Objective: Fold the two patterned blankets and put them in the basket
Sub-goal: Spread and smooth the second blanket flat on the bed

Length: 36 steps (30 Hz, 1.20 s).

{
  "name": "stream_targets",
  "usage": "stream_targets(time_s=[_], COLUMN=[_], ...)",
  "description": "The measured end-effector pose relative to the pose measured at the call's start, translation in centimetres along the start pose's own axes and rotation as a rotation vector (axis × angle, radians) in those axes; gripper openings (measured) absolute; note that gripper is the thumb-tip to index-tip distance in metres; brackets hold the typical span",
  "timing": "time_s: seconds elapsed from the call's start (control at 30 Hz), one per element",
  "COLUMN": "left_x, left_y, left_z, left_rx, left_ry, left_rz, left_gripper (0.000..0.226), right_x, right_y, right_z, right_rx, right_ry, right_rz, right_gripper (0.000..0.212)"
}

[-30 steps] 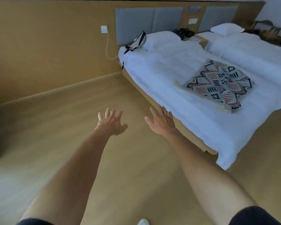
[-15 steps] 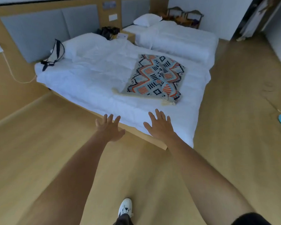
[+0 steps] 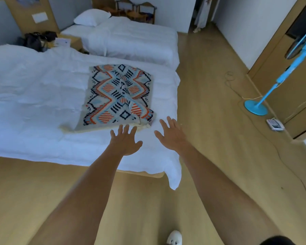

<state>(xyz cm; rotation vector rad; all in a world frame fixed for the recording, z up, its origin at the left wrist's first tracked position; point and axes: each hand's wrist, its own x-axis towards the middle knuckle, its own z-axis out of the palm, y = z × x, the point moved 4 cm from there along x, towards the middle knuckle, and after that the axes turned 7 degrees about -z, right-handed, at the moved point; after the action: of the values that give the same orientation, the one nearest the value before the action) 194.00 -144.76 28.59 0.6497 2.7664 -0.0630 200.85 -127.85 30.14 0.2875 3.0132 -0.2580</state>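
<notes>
White bed (image 3: 34, 103) | patterned blanket (image 3: 118, 94) near corner | both hands spread

Both arms stretch forward — left hand (image 3: 125, 143) and right hand (image 3: 171, 134) with fingers spread, holding nothing.

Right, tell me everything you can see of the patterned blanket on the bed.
The patterned blanket looks knitted: pale grey-blue with orange striped diamonds and dark navy zigzags, and a cream fringed edge along its near side. It lies mostly flat on the near bed's white duvet, toward the foot end, its near right corner rumpled and folded over. The open left hand reaches toward the fringe; whether its fingers touch cannot be told.
</notes>
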Motion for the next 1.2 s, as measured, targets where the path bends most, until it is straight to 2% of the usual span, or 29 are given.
stream_targets(time_s=[0.2, 0.37, 0.63, 1.0, 1.2], left_x=[9.8, 18.3, 28.9, 48.2, 57.1], left_y=[6.3, 12.5, 17.9, 22.0, 24.4], left_z=[-1.5, -2.9, -5.5, -7.0, -10.1], left_rx=[0.002, -0.022, -0.017, -0.101, -0.106], left_ry=[0.014, -0.014, -0.049, -0.119, -0.125], left_rz=[0.001, -0.085, -0.174, -0.299, -0.336], left_gripper=[0.073, 0.071, 0.072, 0.073, 0.073], right_x=[7.8, 15.3, 24.2, 43.3, 52.8], right_y=[8.2, 17.1, 27.2, 36.5, 40.4], right_z=[-0.8, -2.1, -4.5, -5.1, -7.0], right_rx=[0.005, 0.015, 0.015, -0.039, -0.057], right_ry=[0.022, -0.025, -0.066, -0.175, -0.179], right_rz=[-0.011, -0.052, -0.085, -0.203, -0.246], right_gripper=[0.063, 0.063, 0.063, 0.064, 0.064])
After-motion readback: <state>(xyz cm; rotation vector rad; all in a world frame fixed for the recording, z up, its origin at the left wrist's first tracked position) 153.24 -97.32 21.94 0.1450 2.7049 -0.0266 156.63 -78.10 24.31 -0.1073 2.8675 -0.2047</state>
